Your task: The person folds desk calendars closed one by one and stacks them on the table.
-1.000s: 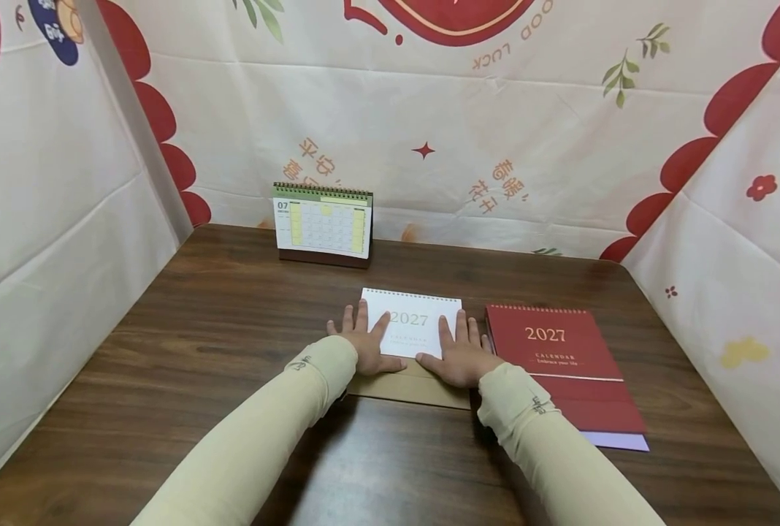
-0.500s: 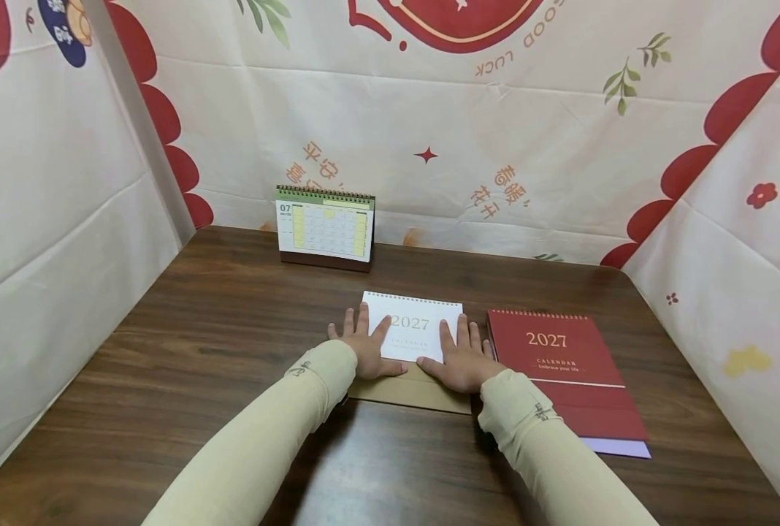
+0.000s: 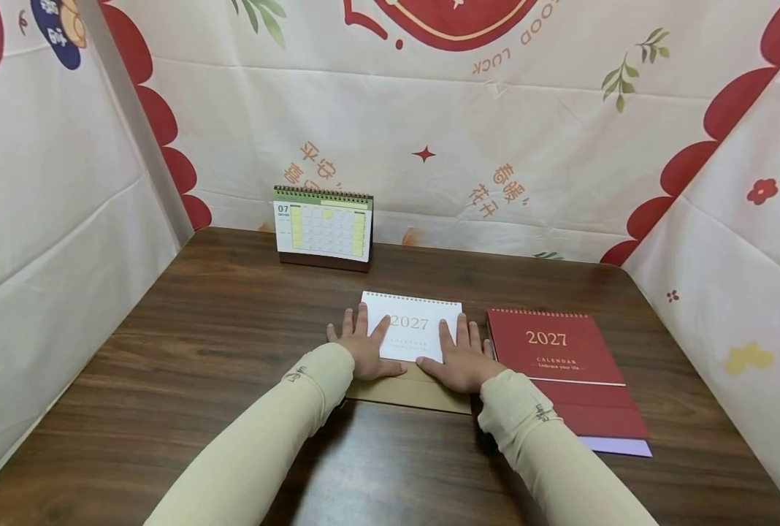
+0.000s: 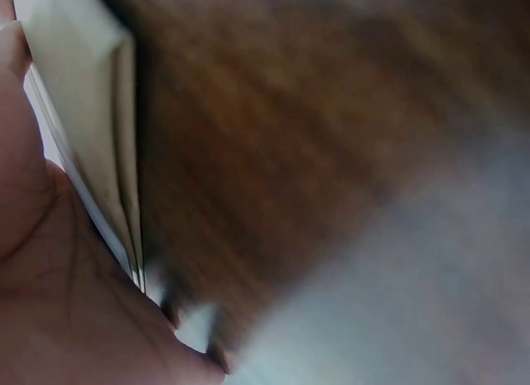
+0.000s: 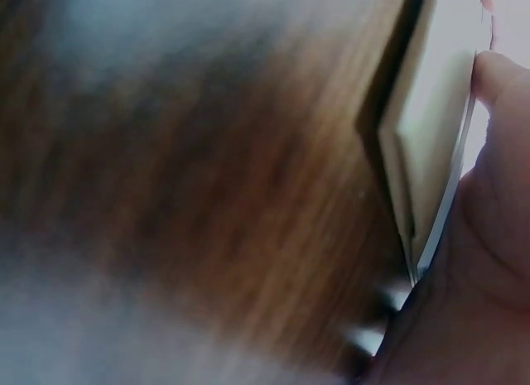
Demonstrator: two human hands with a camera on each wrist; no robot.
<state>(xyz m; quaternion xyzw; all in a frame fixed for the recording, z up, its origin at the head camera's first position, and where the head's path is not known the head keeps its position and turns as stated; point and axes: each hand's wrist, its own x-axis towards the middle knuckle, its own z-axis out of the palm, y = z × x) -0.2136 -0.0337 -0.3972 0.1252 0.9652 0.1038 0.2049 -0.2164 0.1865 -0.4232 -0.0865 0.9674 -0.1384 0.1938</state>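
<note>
A white desk calendar (image 3: 411, 310) marked 2027 in gold lies flat in the middle of the table, its tan cardboard base (image 3: 410, 389) toward the person. Over its left side rests my left hand (image 3: 362, 351), fingers spread and straight, thumb pointing inward across the base. My right hand (image 3: 462, 358) mirrors it on the right side, fingers likewise spread. In the left wrist view the folded layers of the base (image 4: 91, 95) show beside the palm. The right wrist view has the base's corner (image 5: 414, 153) next to the right palm.
A red 2027 calendar (image 3: 554, 343) lies just right of the right hand, with a lilac sheet (image 3: 616, 445) sticking out beneath it. Behind, to the left, stands a calendar (image 3: 323, 228) turned to month 07. Printed white cloth (image 3: 390, 109) encloses the wooden table (image 3: 199, 329).
Both hands stay spread on the white calendar, in nearly the same place. The head view shifts slightly; the calendars stay where they are.
</note>
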